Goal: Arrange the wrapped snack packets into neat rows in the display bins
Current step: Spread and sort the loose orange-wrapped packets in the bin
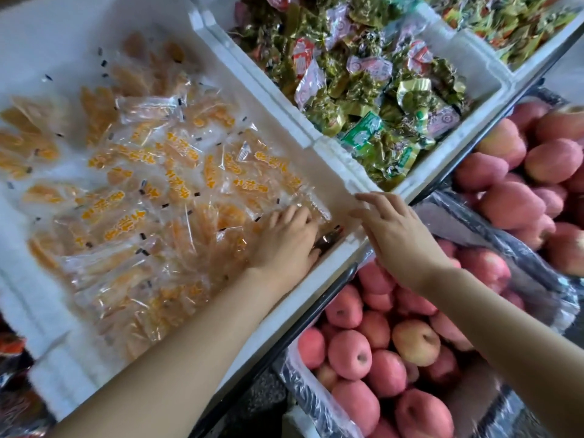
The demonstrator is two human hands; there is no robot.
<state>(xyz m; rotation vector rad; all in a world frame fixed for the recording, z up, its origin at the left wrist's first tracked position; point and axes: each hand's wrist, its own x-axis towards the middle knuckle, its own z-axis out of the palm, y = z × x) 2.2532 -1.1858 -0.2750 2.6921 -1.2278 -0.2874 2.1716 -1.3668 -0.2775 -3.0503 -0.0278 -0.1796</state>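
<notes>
gripping crinkly clear packets (221,216) in the foam bin (278,115), left hand (284,238) curled; right hand (393,229) splayed loose.

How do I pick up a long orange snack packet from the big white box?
Pinch one packet across its narrow middle, coming straight down from above: it lies flat and long on the pile, and the box walls block the sides.

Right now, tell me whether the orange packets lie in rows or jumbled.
Jumbled: the orange packets overlap at mixed angles across the white bin; no clear rows.
</notes>
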